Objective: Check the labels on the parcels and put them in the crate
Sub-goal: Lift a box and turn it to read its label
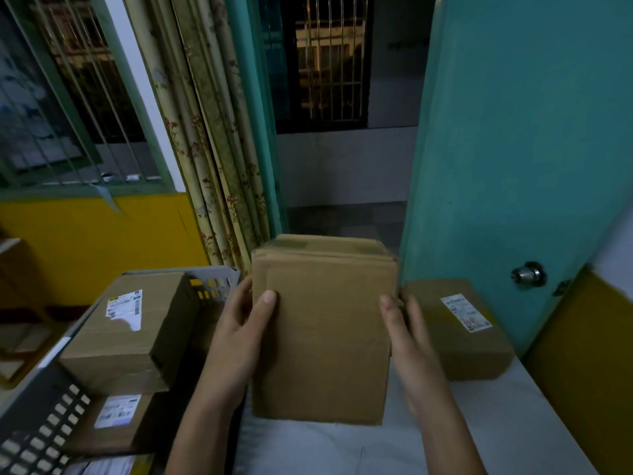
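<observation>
**Mid-check on parcel number three — no label showing yet**

While both hands are wrapped around the sides of the plain cardboard parcel (322, 337), it's being held upright just above the white tabletop (496, 423), broad face toward the person. The left hand (239, 341) grips the left edge with the thumb lying across the front, and the right hand (407, 341) does the same on the other edge — fingers curled round behind, so it's a proper two-handed hold.

Thing is, the face I can see is bare brown card. No sticker anywhere on it. So I'd say we're at the "check the label" step and it isn't done: the label is probably on the back or another side, though I can't tell from where I'm standing.

The grey crate (215, 279) sits to the left, and it already has a labelled box (133, 330) on top with another labelled box (116, 423) lower down beside it. One more labelled parcel (459, 327) waits on the tabletop to the right, by the teal door (513, 132).

Next move, I reckon: flip or rotate the parcel to bring the label round, read it, then swing it left into the crate. Space looks tight there, so it'll likely have to go in the gap near the far wall or get stacked.
</observation>
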Demonstrator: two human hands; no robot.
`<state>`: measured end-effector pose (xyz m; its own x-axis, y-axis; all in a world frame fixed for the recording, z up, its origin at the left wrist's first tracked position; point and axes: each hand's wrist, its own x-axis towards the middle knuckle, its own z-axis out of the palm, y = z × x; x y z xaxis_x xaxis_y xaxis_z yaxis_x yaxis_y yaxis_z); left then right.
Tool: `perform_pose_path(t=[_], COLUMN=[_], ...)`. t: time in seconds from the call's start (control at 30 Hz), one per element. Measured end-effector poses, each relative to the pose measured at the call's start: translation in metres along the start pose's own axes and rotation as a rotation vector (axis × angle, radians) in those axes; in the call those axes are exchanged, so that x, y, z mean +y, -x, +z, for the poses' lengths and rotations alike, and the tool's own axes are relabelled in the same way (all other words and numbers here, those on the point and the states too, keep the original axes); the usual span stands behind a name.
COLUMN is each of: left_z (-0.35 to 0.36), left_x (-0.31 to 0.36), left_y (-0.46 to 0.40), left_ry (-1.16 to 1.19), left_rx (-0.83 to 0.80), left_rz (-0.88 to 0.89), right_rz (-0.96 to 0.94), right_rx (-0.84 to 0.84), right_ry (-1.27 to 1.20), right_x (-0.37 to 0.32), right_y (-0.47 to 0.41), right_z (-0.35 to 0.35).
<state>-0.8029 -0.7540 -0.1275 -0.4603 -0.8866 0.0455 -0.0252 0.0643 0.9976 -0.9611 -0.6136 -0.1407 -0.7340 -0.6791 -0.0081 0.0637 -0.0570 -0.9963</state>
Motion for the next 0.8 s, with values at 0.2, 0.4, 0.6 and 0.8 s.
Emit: perform_pose_path(t=[0.2,0.4,0.6,0.8], left_z=[0.013,0.021,0.016,0.007], left_x=[-0.008,0.005,-0.003,-0.002], left_y=[0.007,0.015,0.008,0.005], left_ry=[-0.205,-0.056,0.263,0.137], left_rx=[0.026,0.000,-0.013,-0.119], left_rz=[0.152,0.058,-0.072,-0.009], right_rz=[-0.036,-0.020,0.003,0.035], right_rx=[0.101,0.080,0.051,0.027], right_ry=[0.126,0.119,0.101,0.016], right_x=[-0.006,-0.012,-0.016,-0.006], right_y=[0.002,0.009,0.011,0.007], right_z=[0.006,0.006,0.003,-0.003])
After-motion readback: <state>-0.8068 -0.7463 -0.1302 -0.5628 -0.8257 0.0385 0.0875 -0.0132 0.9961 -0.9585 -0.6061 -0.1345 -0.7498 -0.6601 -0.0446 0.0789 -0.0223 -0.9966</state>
